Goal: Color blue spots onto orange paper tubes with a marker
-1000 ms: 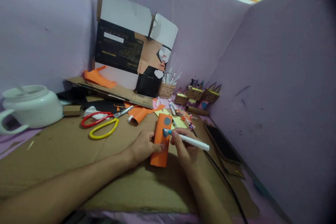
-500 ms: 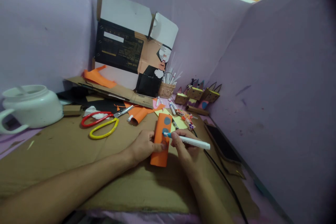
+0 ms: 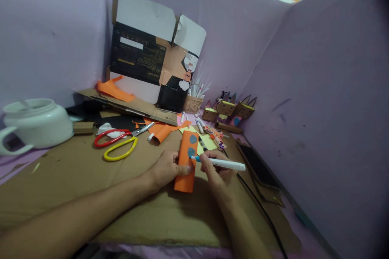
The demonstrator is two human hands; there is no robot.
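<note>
My left hand point(image 3: 168, 170) is closed around the left side of an orange paper tube point(image 3: 184, 180), its thumb lying across the front. Two blue-grey filled circles show on the upper part of the tube, and below them a drawn circle outline is partly covered by the thumb. My right hand point(image 3: 217, 172) grips a white marker point(image 3: 227, 164) with a blue tip end. The marker's tip touches or nearly touches the tube at the lower edge of the second blue circle.
Scissors point(image 3: 120, 145) with red and yellow handles lie left of the tube. A white pot point(image 3: 45, 125) stands at far left. Orange paper scraps point(image 3: 161, 132), a basket of white sticks point(image 3: 193, 104) and cardboard animal figures point(image 3: 226, 107) sit behind. A phone point(image 3: 258, 166) and black cable point(image 3: 258, 202) lie right.
The marker's tip has moved slightly down and right, from inside the second circle to its lower edge. My left hand and the tube have stayed nearly still.
</note>
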